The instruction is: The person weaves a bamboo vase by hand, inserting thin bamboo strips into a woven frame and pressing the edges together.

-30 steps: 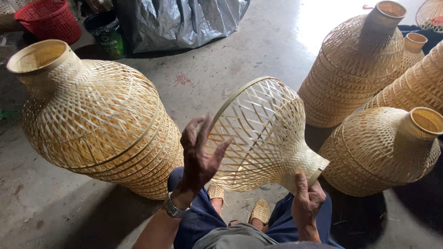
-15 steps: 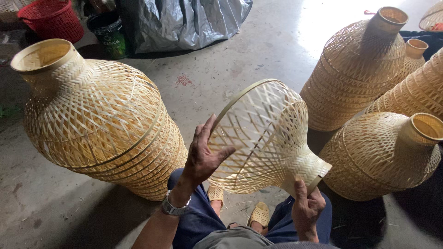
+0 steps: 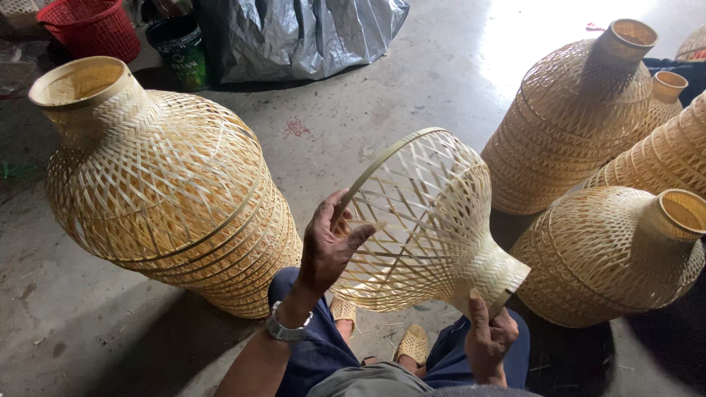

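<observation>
The woven bamboo shade (image 3: 426, 220) looks matt (open lattice), the concrete floor (image 3: 331, 140) smooth.

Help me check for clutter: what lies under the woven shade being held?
Under the held bamboo shade show the person's blue-trousered knees, two woven sandals and bare concrete floor. The feet themselves are mostly covered by the shade.
</observation>
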